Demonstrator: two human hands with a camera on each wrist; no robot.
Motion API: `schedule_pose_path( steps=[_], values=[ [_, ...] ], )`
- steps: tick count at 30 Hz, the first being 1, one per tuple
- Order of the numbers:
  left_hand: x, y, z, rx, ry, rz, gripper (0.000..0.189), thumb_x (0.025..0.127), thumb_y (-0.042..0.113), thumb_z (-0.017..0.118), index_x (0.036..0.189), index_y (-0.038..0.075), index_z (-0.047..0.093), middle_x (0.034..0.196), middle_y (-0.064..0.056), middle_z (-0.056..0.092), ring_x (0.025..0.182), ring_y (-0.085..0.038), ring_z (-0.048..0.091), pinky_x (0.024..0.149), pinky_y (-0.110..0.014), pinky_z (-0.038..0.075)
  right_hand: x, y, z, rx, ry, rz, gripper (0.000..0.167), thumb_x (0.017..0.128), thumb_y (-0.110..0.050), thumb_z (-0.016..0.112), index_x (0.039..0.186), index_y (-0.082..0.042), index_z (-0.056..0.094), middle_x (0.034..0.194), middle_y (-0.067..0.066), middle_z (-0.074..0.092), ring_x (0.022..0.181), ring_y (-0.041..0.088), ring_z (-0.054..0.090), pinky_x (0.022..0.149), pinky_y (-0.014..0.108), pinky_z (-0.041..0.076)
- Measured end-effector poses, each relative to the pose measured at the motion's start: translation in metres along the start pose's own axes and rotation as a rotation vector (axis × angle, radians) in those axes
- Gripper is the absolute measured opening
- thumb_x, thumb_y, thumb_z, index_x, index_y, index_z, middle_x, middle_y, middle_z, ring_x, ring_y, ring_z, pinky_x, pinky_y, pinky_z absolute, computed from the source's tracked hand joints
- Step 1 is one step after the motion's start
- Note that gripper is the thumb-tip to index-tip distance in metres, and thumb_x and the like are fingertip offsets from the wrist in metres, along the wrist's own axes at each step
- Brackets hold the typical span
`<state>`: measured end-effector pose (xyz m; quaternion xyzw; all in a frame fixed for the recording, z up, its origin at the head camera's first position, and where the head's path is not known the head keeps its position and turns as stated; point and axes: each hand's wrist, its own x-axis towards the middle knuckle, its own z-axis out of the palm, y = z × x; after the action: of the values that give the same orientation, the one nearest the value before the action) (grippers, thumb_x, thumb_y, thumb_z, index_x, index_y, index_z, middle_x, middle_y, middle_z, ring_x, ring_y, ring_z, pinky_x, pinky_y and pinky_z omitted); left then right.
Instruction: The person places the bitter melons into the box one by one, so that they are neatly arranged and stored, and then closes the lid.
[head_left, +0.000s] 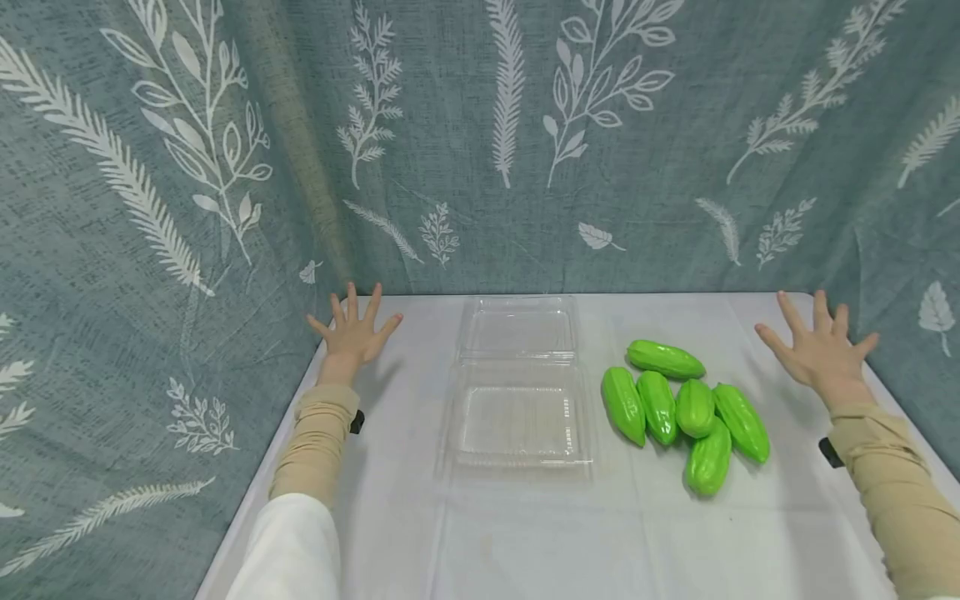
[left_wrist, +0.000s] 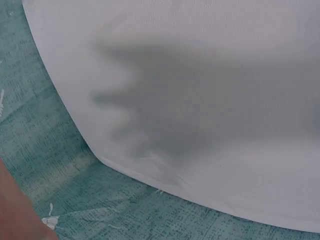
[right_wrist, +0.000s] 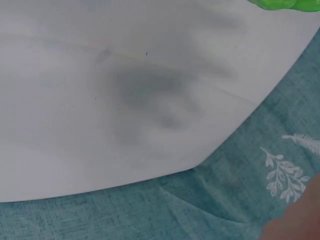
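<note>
Fingers (head_left: 352, 306) splay wide on left hand (head_left: 351, 342) and right hand (head_left: 822, 357), both released above the worktop (head_left: 540, 537); between them, clear plastic clamshell (head_left: 518, 375), six glossy, ridged green gourds (head_left: 694, 408).

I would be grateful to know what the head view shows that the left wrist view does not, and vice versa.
Only the head view shows the open clear plastic box, all six green vegetables and the right hand. Only the left wrist view shows, close up, a large blurred shadow with distinct finger shapes. Both show the white tabletop, the patterned curtain and the left hand, though the wrist view catches just a blurred patch of it.
</note>
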<state>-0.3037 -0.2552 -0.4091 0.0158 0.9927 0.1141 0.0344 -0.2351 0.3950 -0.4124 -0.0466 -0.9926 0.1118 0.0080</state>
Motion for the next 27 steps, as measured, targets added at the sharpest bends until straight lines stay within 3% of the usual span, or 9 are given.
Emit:
schedule_pose_path(
  steps=[14, 27],
  values=[
    [-0.001, 0.004, 0.008, 0.014, -0.01, 0.018, 0.08, 0.09, 0.072, 0.016, 0.151, 0.03, -0.014, 0.154, -0.014, -0.03, 0.138, -0.048, -0.026, 0.096, -0.082, -0.016, -0.012, -0.002, 0.006, 0.019, 0.022, -0.039, 0.08, 0.093, -0.066, 0.023, 0.152, -0.023, -0.01, 0.151, 0.035, -0.013, 0.132, 0.065, -0.01, 0.087, 0.089, -0.003],
    [-0.004, 0.011, 0.017, -0.043, -0.002, 0.067, 0.077, 0.092, 0.069, 0.016, 0.151, 0.029, -0.014, 0.156, -0.01, -0.025, 0.14, -0.047, -0.023, 0.099, -0.08, -0.014, -0.021, -0.009, 0.021, 0.028, 0.0, -0.08, 0.078, 0.095, -0.062, 0.024, 0.152, -0.022, -0.011, 0.151, 0.037, -0.009, 0.133, 0.064, -0.004, 0.088, 0.089, 0.002]
  ],
)
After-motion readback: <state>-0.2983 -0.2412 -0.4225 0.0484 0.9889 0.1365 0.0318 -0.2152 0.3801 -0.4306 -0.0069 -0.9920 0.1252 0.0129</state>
